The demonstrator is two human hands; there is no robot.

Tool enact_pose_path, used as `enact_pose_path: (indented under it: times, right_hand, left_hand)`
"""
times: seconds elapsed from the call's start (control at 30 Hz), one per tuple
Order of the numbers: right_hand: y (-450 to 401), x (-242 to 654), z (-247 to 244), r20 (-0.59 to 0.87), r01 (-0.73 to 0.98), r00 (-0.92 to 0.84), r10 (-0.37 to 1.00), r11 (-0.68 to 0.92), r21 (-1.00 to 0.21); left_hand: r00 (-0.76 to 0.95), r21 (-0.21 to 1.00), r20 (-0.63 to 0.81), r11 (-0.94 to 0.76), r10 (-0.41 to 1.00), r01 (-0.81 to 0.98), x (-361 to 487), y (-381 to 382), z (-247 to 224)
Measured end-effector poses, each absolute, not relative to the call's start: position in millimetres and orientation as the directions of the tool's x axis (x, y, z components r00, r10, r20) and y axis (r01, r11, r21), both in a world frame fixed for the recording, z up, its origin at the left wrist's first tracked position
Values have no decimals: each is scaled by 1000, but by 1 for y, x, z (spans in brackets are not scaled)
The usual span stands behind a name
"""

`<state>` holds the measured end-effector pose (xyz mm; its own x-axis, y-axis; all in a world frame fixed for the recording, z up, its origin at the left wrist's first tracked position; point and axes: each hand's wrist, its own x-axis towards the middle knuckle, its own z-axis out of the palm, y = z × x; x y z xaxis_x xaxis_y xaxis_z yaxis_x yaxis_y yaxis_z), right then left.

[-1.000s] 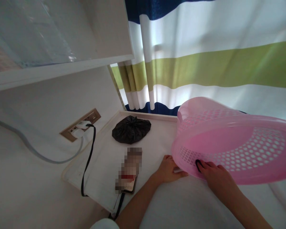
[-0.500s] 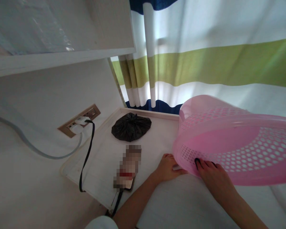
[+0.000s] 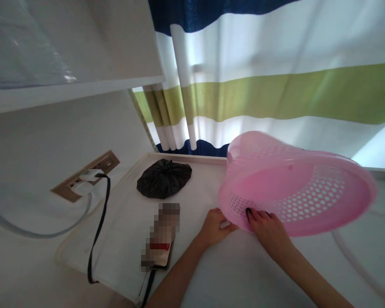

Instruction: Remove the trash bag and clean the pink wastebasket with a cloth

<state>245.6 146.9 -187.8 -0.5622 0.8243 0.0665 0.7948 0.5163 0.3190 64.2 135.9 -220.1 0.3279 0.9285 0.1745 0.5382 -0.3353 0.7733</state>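
A pink plastic laundry basket (image 3: pixel 349 224) with punched holes lies tilted on its side, its wide mouth facing me. My left hand (image 3: pixel 213 229) is at the basket's lower left edge, fingers behind the rim and thumb stretched beneath it. Over the near rim reaches my right hand (image 3: pixel 271 231), its fingers closed just inside the mouth. A small black thing (image 3: pixel 249 215) shows at those fingertips; too little of it is visible to name it.
On the white tabletop (image 3: pixel 195 182) sit a knotted black plastic bag (image 3: pixel 163 179) and a blurred-out phone (image 3: pixel 162 239) with a cable. Chargers fill a wall socket (image 3: pixel 86 175) at left. A shelf (image 3: pixel 83 90) overhangs; a striped curtain (image 3: pixel 259 100) hangs behind.
My view has shifted, so everything sits further left in the picture. The basket's mouth has tipped a little, and more of its right rim shows. Both hands keep their places on it.
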Motion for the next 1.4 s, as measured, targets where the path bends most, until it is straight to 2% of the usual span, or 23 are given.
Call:
enact_pose_path:
  times: [0.13, 0.4, 0.53, 0.7, 0.93, 1.17, 1.4]
  right_hand:
    - [125, 249, -179, 27, 815, -551, 834, 530, 234]
    - [92, 273, -166, -53, 831, -550, 833, 553, 57]
    - [135, 281, -156, 41, 871, -488, 872, 483, 95]
    - [191, 271, -166, 65, 896, -432, 900, 420, 141]
    - [199, 254, -192, 143, 942, -331, 933, 316, 116]
    - [176, 266, -181, 30, 878, -469, 883, 463, 123]
    - [125, 279, -182, 70, 836, -541, 838, 527, 155]
  left_hand:
    - [322, 725, 241, -390, 916, 568, 68, 136, -218]
    - [296, 775, 254, -377, 921, 507, 74, 131, -220]
    - [292, 759, 243, -369, 925, 536, 75, 127, -218]
    - [292, 740, 261, -385, 920, 552, 76, 125, -218]
    - [296, 735, 306, -422, 905, 531, 75, 128, -226]
    - [237, 741, 252, -345, 938, 577, 76, 125, -224]
    - [255, 693, 279, -378, 926, 613, 77, 126, -227]
